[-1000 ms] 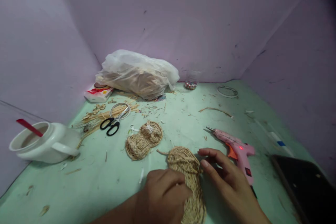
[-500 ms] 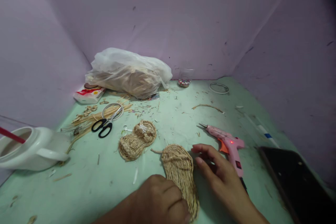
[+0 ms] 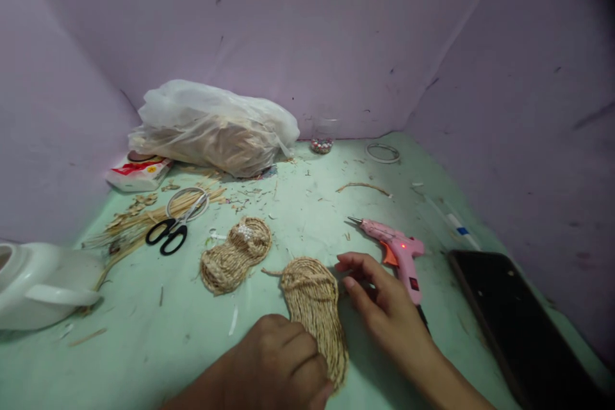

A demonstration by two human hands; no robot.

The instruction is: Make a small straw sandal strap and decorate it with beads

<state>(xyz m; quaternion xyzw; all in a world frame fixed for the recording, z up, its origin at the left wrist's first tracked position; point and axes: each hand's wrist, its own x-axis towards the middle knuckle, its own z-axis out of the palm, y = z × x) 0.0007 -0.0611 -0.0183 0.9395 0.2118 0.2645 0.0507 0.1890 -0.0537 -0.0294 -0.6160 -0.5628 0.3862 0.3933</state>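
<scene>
A sole-shaped braided straw slipper (image 3: 314,307) lies flat in front of me, with a loose cord end at its upper left. My left hand (image 3: 283,359) has its fingers curled over the slipper's lower left side; the fingertips are hidden. On the opposite side, my right hand (image 3: 384,301) is beside the upper right edge, thumb and forefinger apart and nothing between them. A second, smaller-looking straw slipper (image 3: 225,266) rests to the left, carrying a cluster of white beads (image 3: 248,232).
A pink glue gun (image 3: 396,246) with a lit red light lies beyond my right hand, near a dark phone (image 3: 509,327). Black-handled scissors (image 3: 175,227), straw strips (image 3: 139,221) and a white jug (image 3: 45,288) are at left. Behind sit a plastic bag (image 3: 216,131) and a bead jar (image 3: 323,141).
The view has swung slightly to the right, so everything appears shifted left. Both hands keep nearly the same places around the slipper.
</scene>
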